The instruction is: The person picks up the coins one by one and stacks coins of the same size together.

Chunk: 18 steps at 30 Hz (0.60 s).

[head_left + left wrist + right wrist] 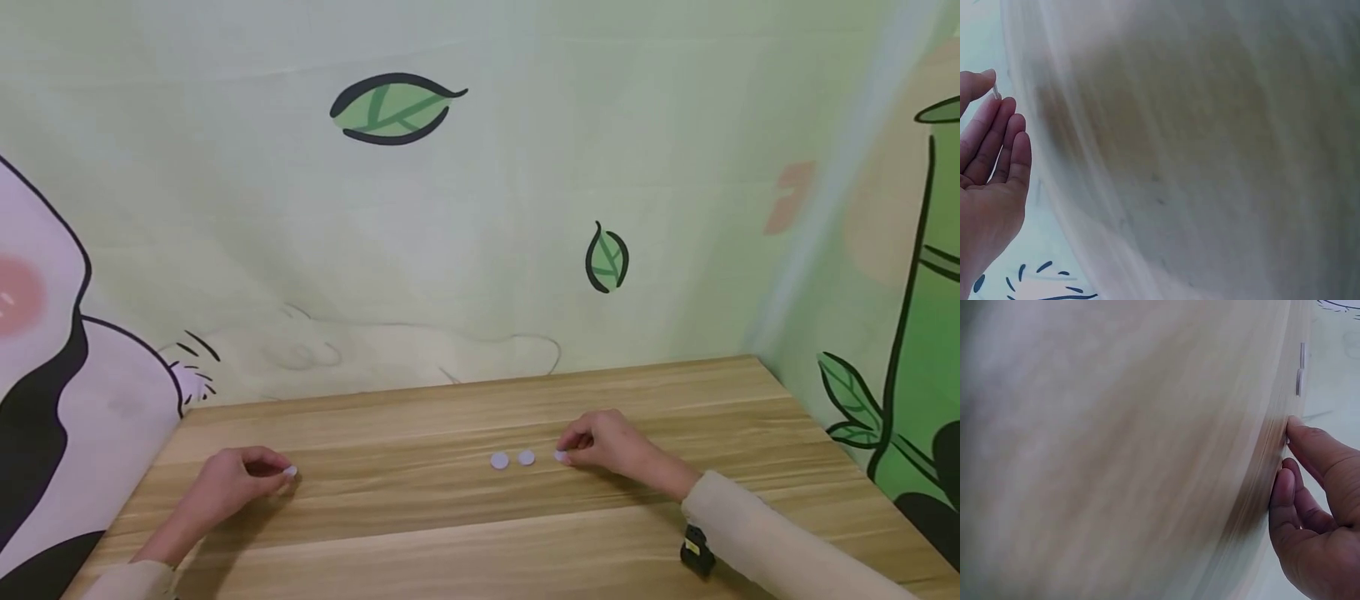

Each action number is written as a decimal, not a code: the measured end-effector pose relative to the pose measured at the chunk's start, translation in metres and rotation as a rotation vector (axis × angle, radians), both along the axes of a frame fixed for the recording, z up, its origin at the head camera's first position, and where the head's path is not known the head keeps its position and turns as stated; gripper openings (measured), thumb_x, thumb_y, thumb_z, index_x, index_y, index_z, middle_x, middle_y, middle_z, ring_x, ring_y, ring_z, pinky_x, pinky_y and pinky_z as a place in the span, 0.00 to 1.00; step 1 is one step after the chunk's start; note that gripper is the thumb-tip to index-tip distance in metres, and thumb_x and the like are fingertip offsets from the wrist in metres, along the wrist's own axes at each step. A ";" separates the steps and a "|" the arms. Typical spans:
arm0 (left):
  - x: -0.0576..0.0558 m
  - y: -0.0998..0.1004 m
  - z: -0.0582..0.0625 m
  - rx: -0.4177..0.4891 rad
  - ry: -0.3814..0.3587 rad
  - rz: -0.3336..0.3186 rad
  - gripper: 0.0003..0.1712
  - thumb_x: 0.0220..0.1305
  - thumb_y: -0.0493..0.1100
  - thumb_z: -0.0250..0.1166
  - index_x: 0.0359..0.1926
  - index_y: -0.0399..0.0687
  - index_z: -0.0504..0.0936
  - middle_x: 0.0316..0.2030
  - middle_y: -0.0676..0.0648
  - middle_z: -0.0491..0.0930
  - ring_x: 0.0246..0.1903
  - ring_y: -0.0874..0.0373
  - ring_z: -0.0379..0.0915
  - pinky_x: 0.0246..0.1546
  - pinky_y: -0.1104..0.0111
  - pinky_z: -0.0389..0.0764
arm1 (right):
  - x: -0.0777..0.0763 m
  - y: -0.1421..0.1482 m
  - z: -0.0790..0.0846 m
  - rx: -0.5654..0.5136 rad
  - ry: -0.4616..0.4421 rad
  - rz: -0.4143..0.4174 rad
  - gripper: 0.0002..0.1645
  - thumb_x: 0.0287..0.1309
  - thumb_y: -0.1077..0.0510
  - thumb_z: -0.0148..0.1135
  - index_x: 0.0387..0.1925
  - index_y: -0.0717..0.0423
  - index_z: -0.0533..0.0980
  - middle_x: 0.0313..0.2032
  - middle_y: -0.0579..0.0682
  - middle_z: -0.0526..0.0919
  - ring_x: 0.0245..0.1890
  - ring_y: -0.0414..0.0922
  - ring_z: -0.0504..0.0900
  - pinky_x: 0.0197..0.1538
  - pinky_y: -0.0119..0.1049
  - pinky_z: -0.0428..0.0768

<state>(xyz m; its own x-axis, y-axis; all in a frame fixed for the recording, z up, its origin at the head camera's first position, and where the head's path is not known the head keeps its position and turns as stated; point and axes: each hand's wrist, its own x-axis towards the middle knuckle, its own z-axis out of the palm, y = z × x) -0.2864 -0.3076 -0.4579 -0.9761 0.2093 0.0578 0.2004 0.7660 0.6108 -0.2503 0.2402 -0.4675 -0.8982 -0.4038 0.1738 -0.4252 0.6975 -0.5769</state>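
Between thumb and fingertips, my left hand [236,479] pinches a small white disc [290,472] over the left part of the wooden table [420,500]. The left wrist view shows that disc [996,92] edge-on, with the other fingers of the left hand [994,156] stretched out beside one another. On the right, my right hand [611,442] holds another white disc [560,456] low at the tabletop, partly hidden by the fingertips. To its left lie two white discs, one nearer [527,457] and one farther [499,460], flat and slightly apart.
A small black object with a yellow label [697,550] is by the right sleeve [765,525]. Behind the table hangs a pale green printed cloth [495,208] with leaf drawings, meeting its back edge. More printed cloth stands along both sides.
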 end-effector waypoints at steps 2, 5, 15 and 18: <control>0.000 0.002 0.002 -0.003 -0.003 0.007 0.14 0.59 0.49 0.76 0.40 0.45 0.89 0.35 0.50 0.88 0.33 0.64 0.79 0.33 0.72 0.78 | 0.000 0.000 0.000 0.002 -0.001 -0.004 0.03 0.57 0.59 0.75 0.34 0.51 0.88 0.32 0.40 0.86 0.32 0.33 0.79 0.37 0.29 0.79; -0.001 0.007 0.006 -0.004 -0.007 0.022 0.14 0.60 0.50 0.76 0.40 0.45 0.89 0.35 0.51 0.88 0.34 0.62 0.80 0.35 0.72 0.78 | -0.001 -0.001 -0.001 0.012 0.000 -0.009 0.03 0.57 0.59 0.75 0.34 0.51 0.88 0.32 0.40 0.86 0.31 0.33 0.78 0.36 0.29 0.79; 0.001 0.025 0.016 0.050 -0.016 -0.002 0.14 0.61 0.48 0.75 0.41 0.43 0.89 0.37 0.48 0.88 0.37 0.60 0.81 0.35 0.72 0.79 | -0.003 -0.005 0.002 0.005 -0.008 0.006 0.03 0.55 0.59 0.76 0.32 0.53 0.88 0.28 0.40 0.86 0.28 0.32 0.78 0.33 0.28 0.78; 0.001 0.033 0.017 0.071 -0.018 -0.017 0.13 0.60 0.47 0.75 0.41 0.44 0.89 0.37 0.48 0.88 0.36 0.61 0.81 0.35 0.72 0.79 | -0.004 -0.005 0.002 0.002 -0.013 0.004 0.03 0.55 0.59 0.77 0.32 0.53 0.88 0.27 0.40 0.86 0.28 0.32 0.77 0.33 0.28 0.77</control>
<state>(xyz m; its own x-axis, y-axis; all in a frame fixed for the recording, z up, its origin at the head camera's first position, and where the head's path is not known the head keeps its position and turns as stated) -0.2857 -0.2749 -0.4411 -0.9736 0.2215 0.0553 0.2011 0.7172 0.6673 -0.2546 0.2348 -0.4654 -0.8989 -0.4074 0.1613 -0.4202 0.6970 -0.5811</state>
